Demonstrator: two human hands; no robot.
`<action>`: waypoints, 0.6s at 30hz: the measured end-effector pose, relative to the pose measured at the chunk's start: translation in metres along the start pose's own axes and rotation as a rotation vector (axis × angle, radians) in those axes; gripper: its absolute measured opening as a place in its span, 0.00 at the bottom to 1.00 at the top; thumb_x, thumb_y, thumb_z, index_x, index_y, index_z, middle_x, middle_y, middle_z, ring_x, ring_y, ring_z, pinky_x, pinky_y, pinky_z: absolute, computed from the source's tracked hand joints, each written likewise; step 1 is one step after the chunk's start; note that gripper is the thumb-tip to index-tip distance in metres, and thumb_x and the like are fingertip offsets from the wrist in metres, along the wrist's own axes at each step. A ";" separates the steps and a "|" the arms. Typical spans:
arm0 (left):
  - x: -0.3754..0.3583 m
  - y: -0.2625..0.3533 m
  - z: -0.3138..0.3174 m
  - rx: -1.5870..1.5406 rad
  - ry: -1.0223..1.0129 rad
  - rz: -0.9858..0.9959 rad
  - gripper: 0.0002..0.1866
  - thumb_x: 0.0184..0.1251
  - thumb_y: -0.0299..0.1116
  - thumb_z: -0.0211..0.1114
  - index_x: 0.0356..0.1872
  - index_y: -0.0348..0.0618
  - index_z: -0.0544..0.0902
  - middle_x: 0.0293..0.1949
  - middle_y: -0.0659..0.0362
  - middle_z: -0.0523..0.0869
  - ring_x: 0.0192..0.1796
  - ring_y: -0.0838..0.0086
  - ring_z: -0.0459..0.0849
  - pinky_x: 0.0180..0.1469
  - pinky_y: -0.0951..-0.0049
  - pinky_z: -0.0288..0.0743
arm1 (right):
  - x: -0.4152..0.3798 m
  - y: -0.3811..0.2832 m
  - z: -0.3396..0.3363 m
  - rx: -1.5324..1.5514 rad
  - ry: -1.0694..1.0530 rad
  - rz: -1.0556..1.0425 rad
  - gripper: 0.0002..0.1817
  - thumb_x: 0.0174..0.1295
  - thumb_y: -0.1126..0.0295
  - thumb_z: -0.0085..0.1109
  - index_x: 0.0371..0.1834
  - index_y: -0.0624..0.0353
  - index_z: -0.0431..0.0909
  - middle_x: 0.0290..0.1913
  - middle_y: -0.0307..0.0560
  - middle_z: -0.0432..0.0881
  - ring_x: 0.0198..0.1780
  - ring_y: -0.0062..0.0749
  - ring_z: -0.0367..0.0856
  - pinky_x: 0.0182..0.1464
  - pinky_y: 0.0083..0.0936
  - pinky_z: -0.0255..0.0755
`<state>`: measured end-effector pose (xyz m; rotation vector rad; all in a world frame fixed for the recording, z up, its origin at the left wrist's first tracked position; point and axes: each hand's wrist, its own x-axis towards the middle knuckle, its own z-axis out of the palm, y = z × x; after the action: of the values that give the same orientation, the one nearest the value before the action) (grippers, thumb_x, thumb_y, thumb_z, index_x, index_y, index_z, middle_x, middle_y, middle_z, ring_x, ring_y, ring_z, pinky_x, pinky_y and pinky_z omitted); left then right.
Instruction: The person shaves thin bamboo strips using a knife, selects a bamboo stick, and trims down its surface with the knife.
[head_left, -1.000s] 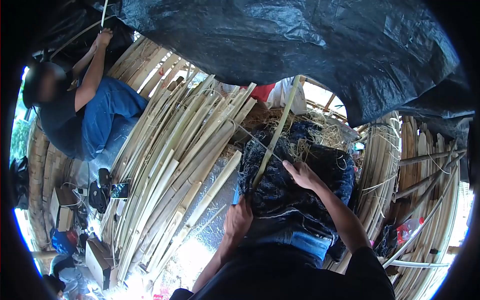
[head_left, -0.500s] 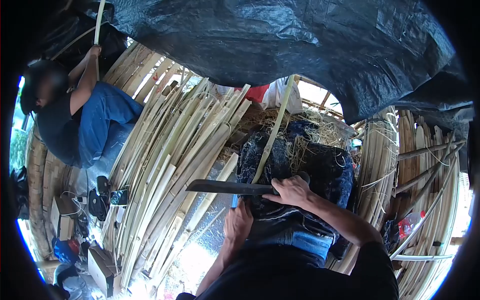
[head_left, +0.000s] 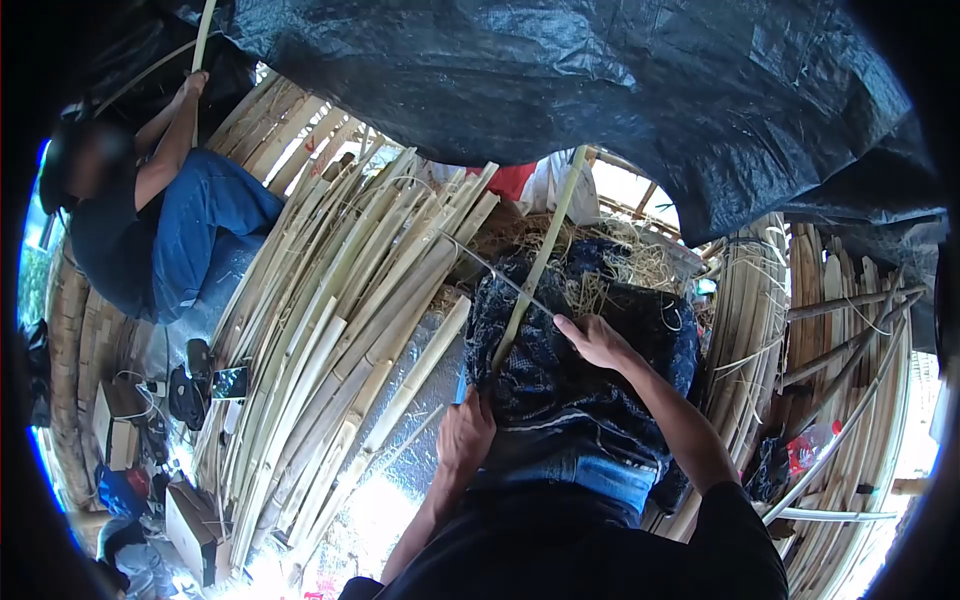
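From where I stand, the person's right hand (head_left: 590,342) is wrapped around the handle end of a knife (head_left: 490,270), with most of the handle hidden in the grip. The blade is seen nearly edge-on and slants away to the person's left, crossing a long greenish bamboo strip (head_left: 550,240); whether metal and strip touch there, I cannot tell. The left hand (head_left: 467,430) is closed narrowly at the near end of that strip, which runs over the dark cloth (head_left: 640,345) on the person's lap and up toward the edge of a black tarp (head_left: 560,80) hanging overhead. Pale, curly shavings (head_left: 650,255) lie beyond and partly on the cloth. Just to the person's left, a broad pile of split bamboo (head_left: 345,335) lies aslant, with a phone (head_left: 229,383), its screen lit, and a black pouch (head_left: 188,396) near its outer side. On the other side stands a curved bundle of thin slats (head_left: 745,335), and past it a clear bottle with a red cap (head_left: 812,448). Further left, a co-worker (head_left: 115,250) in blue trousers sits gripping another upright strip (head_left: 204,45) with raised hands
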<state>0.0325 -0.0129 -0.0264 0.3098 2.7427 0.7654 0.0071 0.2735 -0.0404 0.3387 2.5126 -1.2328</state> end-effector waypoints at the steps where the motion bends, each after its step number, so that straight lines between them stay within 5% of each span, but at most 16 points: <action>1: 0.003 -0.002 0.000 -0.030 -0.005 -0.004 0.15 0.76 0.42 0.56 0.47 0.40 0.80 0.23 0.36 0.82 0.27 0.37 0.83 0.29 0.41 0.77 | 0.000 -0.006 0.000 -0.001 0.008 -0.007 0.33 0.73 0.38 0.46 0.35 0.61 0.84 0.22 0.62 0.80 0.30 0.61 0.83 0.35 0.48 0.77; 4: 0.003 0.001 -0.002 0.000 -0.002 -0.024 0.15 0.76 0.42 0.56 0.46 0.39 0.81 0.24 0.35 0.83 0.28 0.36 0.83 0.30 0.41 0.78 | -0.006 -0.018 0.013 -0.190 0.098 0.045 0.34 0.70 0.36 0.49 0.36 0.61 0.85 0.18 0.57 0.79 0.27 0.57 0.84 0.31 0.45 0.77; 8: 0.003 0.004 -0.003 0.012 0.021 -0.025 0.15 0.76 0.42 0.56 0.46 0.39 0.80 0.24 0.35 0.83 0.29 0.36 0.83 0.32 0.40 0.78 | -0.021 -0.014 0.037 -0.455 0.238 -0.308 0.32 0.65 0.36 0.56 0.26 0.59 0.79 0.15 0.53 0.80 0.19 0.50 0.84 0.24 0.44 0.81; 11: 0.002 -0.002 0.002 -0.013 -0.017 -0.037 0.16 0.76 0.43 0.56 0.47 0.39 0.80 0.24 0.35 0.83 0.29 0.35 0.83 0.34 0.39 0.78 | -0.026 -0.019 0.036 -0.724 0.203 -0.491 0.33 0.63 0.33 0.56 0.30 0.57 0.78 0.14 0.49 0.78 0.17 0.44 0.83 0.20 0.37 0.79; 13: -0.001 -0.002 0.002 0.023 0.051 0.019 0.16 0.76 0.43 0.56 0.49 0.41 0.79 0.26 0.34 0.83 0.30 0.35 0.83 0.34 0.39 0.78 | -0.015 -0.014 0.023 -0.717 0.098 -0.403 0.34 0.63 0.31 0.54 0.29 0.57 0.78 0.13 0.48 0.79 0.16 0.43 0.82 0.19 0.35 0.78; 15: 0.002 0.004 -0.006 0.037 -0.015 -0.014 0.16 0.76 0.43 0.56 0.50 0.42 0.79 0.27 0.33 0.83 0.30 0.36 0.83 0.34 0.40 0.78 | 0.023 0.024 0.007 -0.706 0.453 -0.353 0.35 0.65 0.32 0.51 0.35 0.58 0.81 0.15 0.49 0.80 0.18 0.42 0.84 0.23 0.36 0.80; 18: 0.002 -0.003 -0.002 0.041 -0.040 -0.040 0.16 0.76 0.44 0.56 0.51 0.43 0.80 0.29 0.33 0.83 0.30 0.36 0.83 0.33 0.40 0.78 | 0.017 0.015 0.008 -0.628 0.353 -0.302 0.34 0.66 0.35 0.52 0.37 0.62 0.82 0.17 0.52 0.82 0.20 0.46 0.85 0.26 0.40 0.81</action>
<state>0.0295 -0.0153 -0.0269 0.2747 2.7214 0.6856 -0.0021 0.2774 -0.0620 0.0160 3.1732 -0.4261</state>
